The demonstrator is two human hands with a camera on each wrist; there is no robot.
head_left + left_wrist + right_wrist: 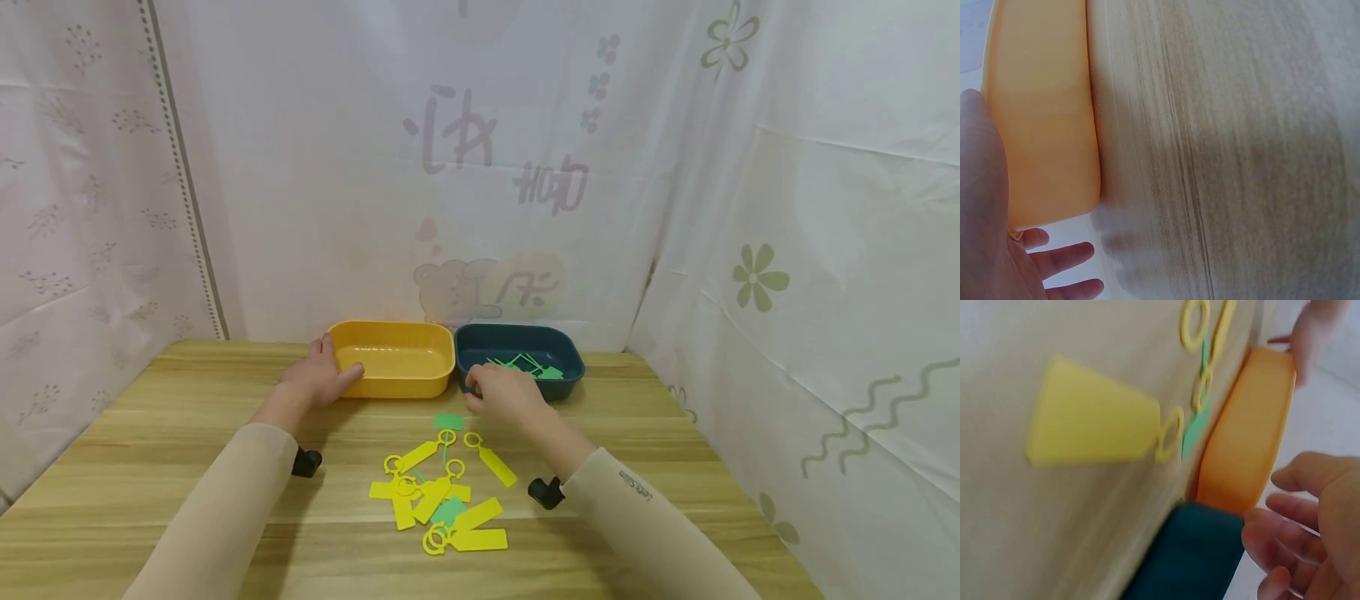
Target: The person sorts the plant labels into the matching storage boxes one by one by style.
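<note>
My left hand (pixel 317 373) rests at the left front corner of a yellow plastic bin (pixel 393 387). Its thumb lies along the front rim, and the other fingers extend loosely past the end wall in the left wrist view. Over the front left rim of a dark teal bin (pixel 468 340) hangs my right hand (pixel 501 390), fingers loosely bent with nothing between them. Green tags with thin strips (pixel 551 372) lie inside the teal bin. In front of both bins is a pile of yellow tags with rings (pixel 480 540), mixed with some green tags (pixel 448 422).
The bins stand side by side at the back of the wooden table (pixel 187 467), close to a patterned white curtain (pixel 300 208). More curtain (pixel 840 275) hangs along the right side. A black wrist camera (pixel 546 493) sits by the right sleeve.
</note>
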